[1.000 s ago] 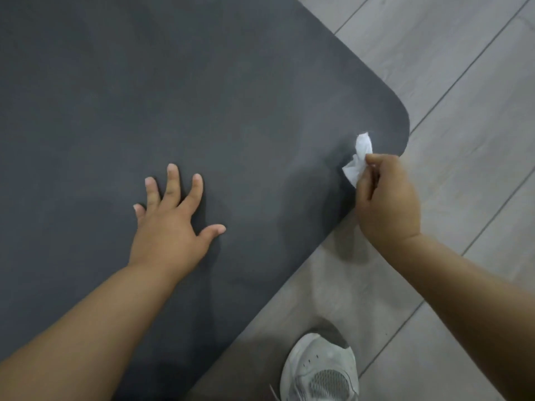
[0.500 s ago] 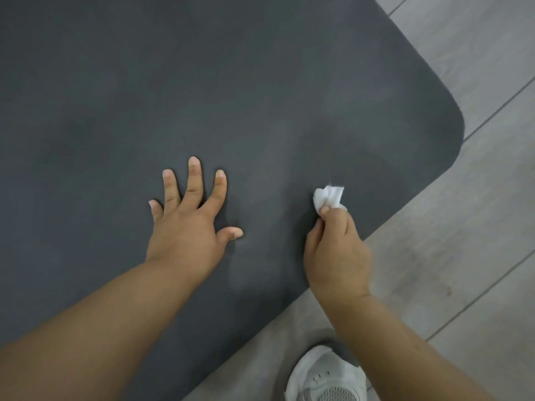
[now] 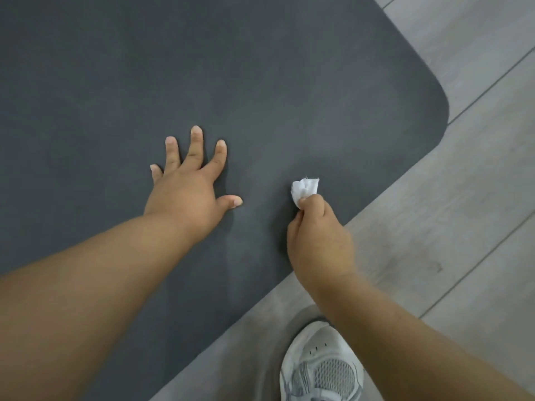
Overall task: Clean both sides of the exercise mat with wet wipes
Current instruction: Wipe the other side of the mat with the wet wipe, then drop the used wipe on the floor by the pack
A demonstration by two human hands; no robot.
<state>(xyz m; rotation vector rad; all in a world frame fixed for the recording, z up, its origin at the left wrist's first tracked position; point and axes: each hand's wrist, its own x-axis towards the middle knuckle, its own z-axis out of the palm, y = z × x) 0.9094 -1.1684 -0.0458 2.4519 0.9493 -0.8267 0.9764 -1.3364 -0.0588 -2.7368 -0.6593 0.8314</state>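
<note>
Head view: the right hand (image 3: 320, 241), pinching a crumpled white wet wipe (image 3: 305, 190), has swept inward from the dark grey rubber mat (image 3: 260, 82)'s rounded corner; the left hand (image 3: 188, 186) stays spread flat, so wiping continues.

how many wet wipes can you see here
1. A crumpled white wet wipe is pinched in the right hand over the dark mat. Others may lie out of frame.
</note>
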